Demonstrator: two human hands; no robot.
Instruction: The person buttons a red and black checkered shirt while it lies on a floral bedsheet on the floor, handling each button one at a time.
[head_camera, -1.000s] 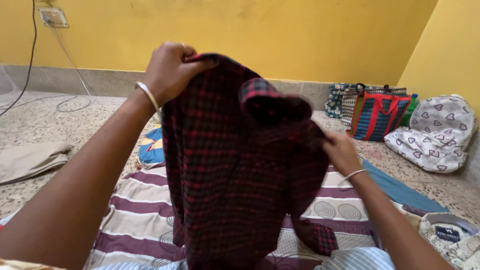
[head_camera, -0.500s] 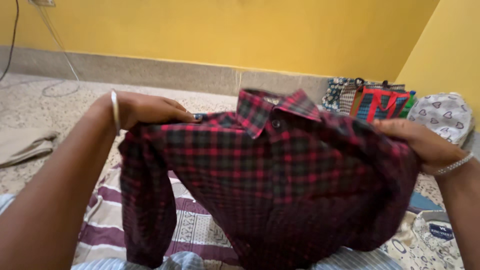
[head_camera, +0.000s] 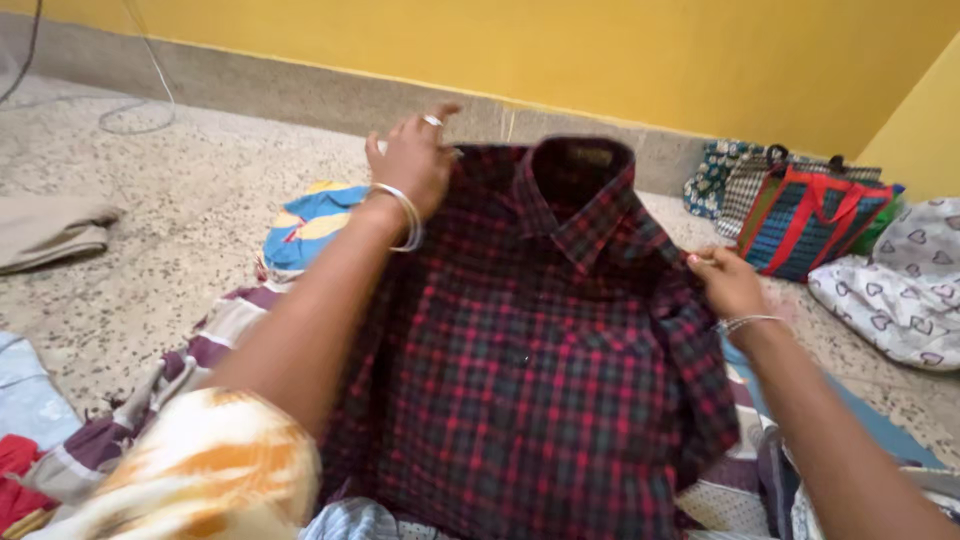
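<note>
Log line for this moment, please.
left hand: on shirt shoulder | right hand: pinching other shoulder | shirt: spread front-up on striped sheet | bags: by wall

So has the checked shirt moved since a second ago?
Yes. The checked shirt has come down from mid-air and lies spread on the striped sheet, collar toward the yellow wall.

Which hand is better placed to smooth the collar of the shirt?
Probably the left hand: it rests on the shirt right beside the collar, while the right hand grips the far shoulder edge.

Shirt (head_camera: 540, 350) on sheet (head_camera: 215, 335); bags (head_camera: 800, 215) behind, right.
</note>
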